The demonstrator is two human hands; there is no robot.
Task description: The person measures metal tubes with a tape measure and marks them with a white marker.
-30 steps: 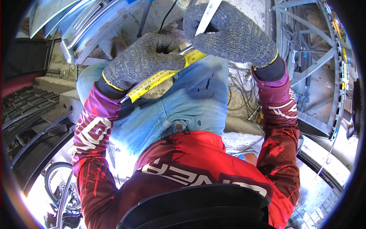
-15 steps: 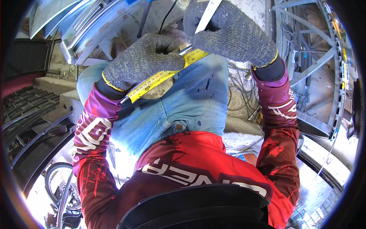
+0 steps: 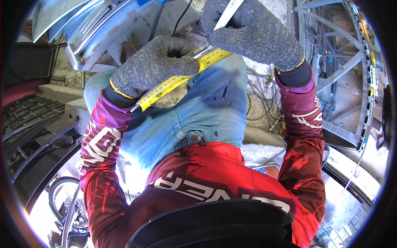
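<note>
My left hand point(image 3: 155, 64), in a grey knitted glove with a yellow cuff edge, is closed around a thin metal rod point(image 3: 201, 53) and a yellow tape measure blade point(image 3: 163, 91). The blade runs along the rod on both sides of the glove, its numbers facing up. My right hand point(image 3: 256, 37), gloved the same way, is closed on a slim white pen-like stick point(image 3: 227, 14) with small printed marks, which slants up out of view. Its lower fingers are right at the far end of the rod and blade, partly covering them. Both hands are above my jeans point(image 3: 211, 95).
A metal frame with cross-bars point(image 3: 339, 70) stands on the right, and loose cables point(image 3: 262, 93) lie beside my leg. At upper left are metal profiles point(image 3: 89, 37). Dark metal bars point(image 3: 37, 136) and a bicycle wheel point(image 3: 66, 198) are on the left.
My right hand has shifted slightly to the right, and the white stick has moved right with it. The blade's far end shows a little further right. My left hand keeps its hold.
</note>
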